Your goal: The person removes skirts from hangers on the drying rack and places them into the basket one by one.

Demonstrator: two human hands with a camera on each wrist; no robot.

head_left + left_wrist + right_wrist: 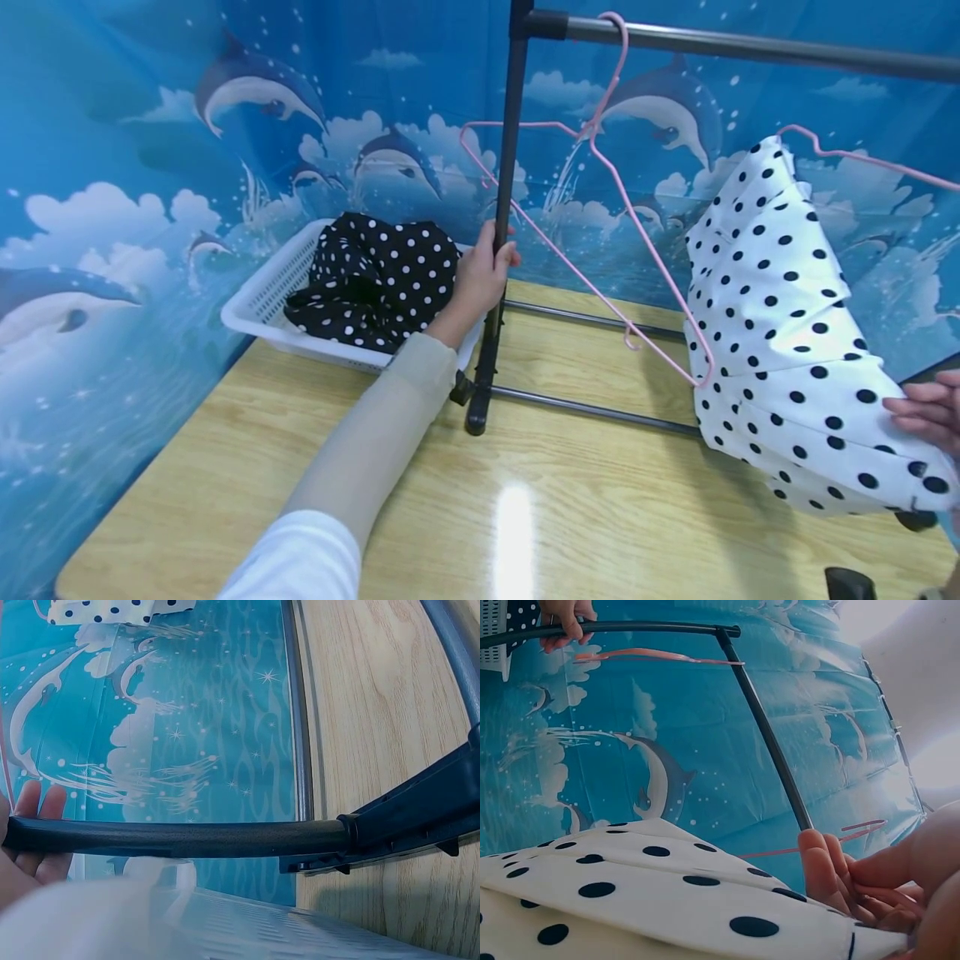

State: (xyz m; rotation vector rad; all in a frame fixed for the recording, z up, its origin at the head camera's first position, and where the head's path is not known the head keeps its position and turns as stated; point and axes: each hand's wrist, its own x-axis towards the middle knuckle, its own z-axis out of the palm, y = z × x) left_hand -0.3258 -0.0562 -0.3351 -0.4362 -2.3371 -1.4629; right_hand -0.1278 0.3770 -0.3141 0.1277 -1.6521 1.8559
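Note:
My left hand (482,271) grips the black upright post (512,167) of a clothes rack, and the left wrist view shows fingers (52,802) wrapped round it. At the right edge my right hand (930,408) is partly cut off. In the right wrist view its fingers and thumb pinch a pink hanger (889,895) near the corner of a white cloth with black dots (660,885). That cloth (780,333) drapes from the hanger's other end (862,156). An unloaded pink hanger (626,208) hangs from the rack's top bar (712,42).
Behind the post stands a white plastic basket (262,312) holding a black cloth with white dots (420,275). Lower rails (592,408) of the rack run along the wooden table (420,517). A dolphin-print curtain (150,125) hangs behind.

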